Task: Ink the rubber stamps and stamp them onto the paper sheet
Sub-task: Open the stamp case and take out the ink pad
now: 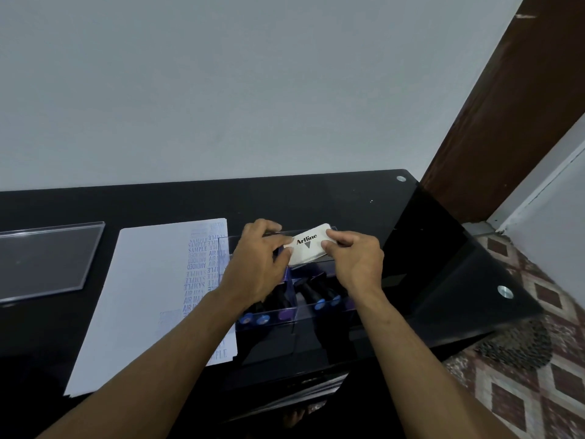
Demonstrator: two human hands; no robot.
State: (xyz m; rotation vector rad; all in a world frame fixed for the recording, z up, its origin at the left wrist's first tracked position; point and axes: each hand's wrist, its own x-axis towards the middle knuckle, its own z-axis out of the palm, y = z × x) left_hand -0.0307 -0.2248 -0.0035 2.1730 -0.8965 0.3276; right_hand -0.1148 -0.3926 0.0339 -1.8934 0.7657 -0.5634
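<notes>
Hands are meeting over the clear box (pixel 285 315) at the right of the paper sheet (pixel 139 296), and you are holding the white ink pad (pixel 308 247) between them above the box's far end. Your left hand (pixel 256 264) is pinching the pad's left edge, thumb and curled fingers closing on it; your right hand (pixel 356 261) is gripping the right edge the same way, fingertips curled over the lid. Neither hand is slack or empty.

By the look of it, you are working at the inking step, either lifting the pad out of the box or starting to open its lid; which of the two I cannot tell. The rubber stamps (pixel 316 299) are lying in the box below your wrists, dark handles with blue and purple ends, untouched for now. The sheet is lying flat on the black table (pixel 348 198), with rows of blue prints running down its right side and much of its left side blank.

Next, you are probably needing the pad set down open on the table near the sheet, one hand steadying its base while the other is raising the lid, then a free hand for a stamp. A clear flat panel (pixel 47 261) is resting at the far left, well apart.
</notes>
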